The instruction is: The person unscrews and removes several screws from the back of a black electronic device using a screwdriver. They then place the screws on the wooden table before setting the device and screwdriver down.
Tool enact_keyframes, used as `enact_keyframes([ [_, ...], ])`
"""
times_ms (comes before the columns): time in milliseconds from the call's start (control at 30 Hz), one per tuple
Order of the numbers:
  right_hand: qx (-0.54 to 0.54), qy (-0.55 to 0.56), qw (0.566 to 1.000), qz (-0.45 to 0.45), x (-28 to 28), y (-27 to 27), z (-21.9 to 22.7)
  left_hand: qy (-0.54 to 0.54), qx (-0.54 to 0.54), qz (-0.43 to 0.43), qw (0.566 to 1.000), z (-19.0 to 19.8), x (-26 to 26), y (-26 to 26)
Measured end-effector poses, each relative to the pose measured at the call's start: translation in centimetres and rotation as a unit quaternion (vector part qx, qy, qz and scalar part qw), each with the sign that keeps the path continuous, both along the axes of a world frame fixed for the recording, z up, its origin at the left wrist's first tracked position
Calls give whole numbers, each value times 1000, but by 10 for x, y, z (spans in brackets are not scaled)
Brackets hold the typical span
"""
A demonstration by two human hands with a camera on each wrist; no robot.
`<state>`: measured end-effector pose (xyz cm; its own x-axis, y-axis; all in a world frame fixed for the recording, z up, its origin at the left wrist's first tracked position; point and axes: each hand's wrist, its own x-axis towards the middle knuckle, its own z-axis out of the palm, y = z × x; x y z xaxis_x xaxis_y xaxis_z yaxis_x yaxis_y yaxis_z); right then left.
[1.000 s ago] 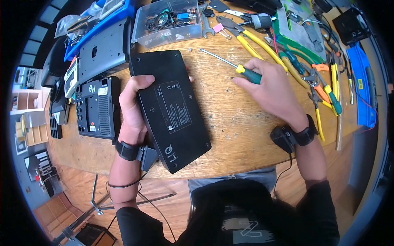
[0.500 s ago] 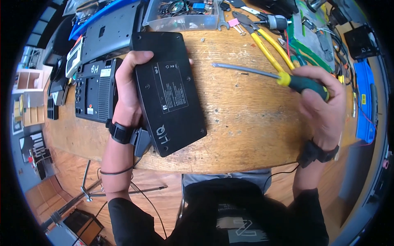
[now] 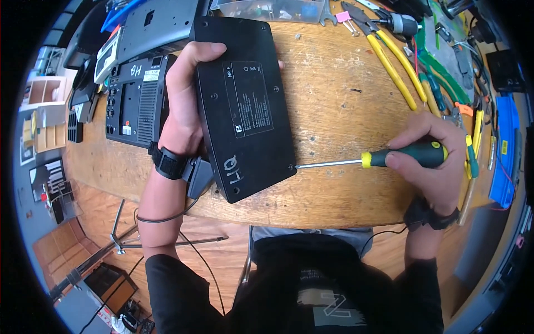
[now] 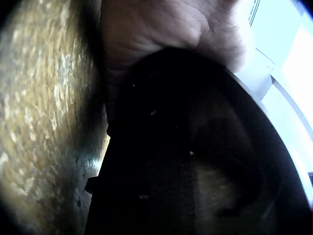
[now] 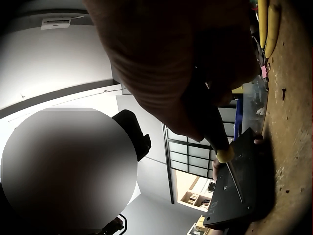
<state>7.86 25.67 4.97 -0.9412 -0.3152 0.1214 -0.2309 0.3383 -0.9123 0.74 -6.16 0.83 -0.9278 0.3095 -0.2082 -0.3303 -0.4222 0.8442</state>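
Note:
My left hand (image 3: 184,92) grips a black rectangular device (image 3: 250,153) by its long left side, thumb on the top face and fingertips showing past the far side. The device is tilted above the table, with a printed label, a handwritten "HQ" and screw holes along its edges. From the left wrist, its dark side (image 4: 161,156) fills most of the view. My right hand (image 3: 436,158) holds a screwdriver (image 3: 409,155) by its green and black handle, shaft pointing left. Its tip is right at the device's near right corner hole, also visible in the right wrist view.
A small dark screw (image 3: 356,90) lies on the wooden table (image 3: 328,117). Yellow-handled pliers (image 3: 397,72) and other tools crowd the right side. Another black device (image 3: 133,106) and a larger black panel (image 3: 158,28) lie left. A clear plastic box (image 3: 272,10) stands at the back.
My right hand first went rightward with the screwdriver, then came nearer the body, bringing the tip to the device's corner. My left hand keeps its grip on the device.

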Motion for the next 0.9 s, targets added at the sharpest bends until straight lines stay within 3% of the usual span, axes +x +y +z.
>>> enact_keyframes([
  [333, 3, 38, 999, -11, 3, -6, -9, 26, -54, -54, 997, -5, -3, -9],
  [533, 52, 108, 993, 15, 3, -7, -1, 21, -70, -35, 997, -4, -3, -5],
  [633, 71, 88, 994, 11, 10, -10, 8, 14, 10, -18, 1000, -4, -1, -1],
  [733, 74, 51, 996, 12, 14, -15, 19, 1, 6, -25, 1000, -4, -2, -4],
  [833, 93, 111, 986, 87, 7, -14, 26, -14, 27, -21, 999, -2, 0, 1],
  [900, 104, 153, 975, 124, 5, -15, 27, -4, -32, -20, 999, 0, -1, 1],
])
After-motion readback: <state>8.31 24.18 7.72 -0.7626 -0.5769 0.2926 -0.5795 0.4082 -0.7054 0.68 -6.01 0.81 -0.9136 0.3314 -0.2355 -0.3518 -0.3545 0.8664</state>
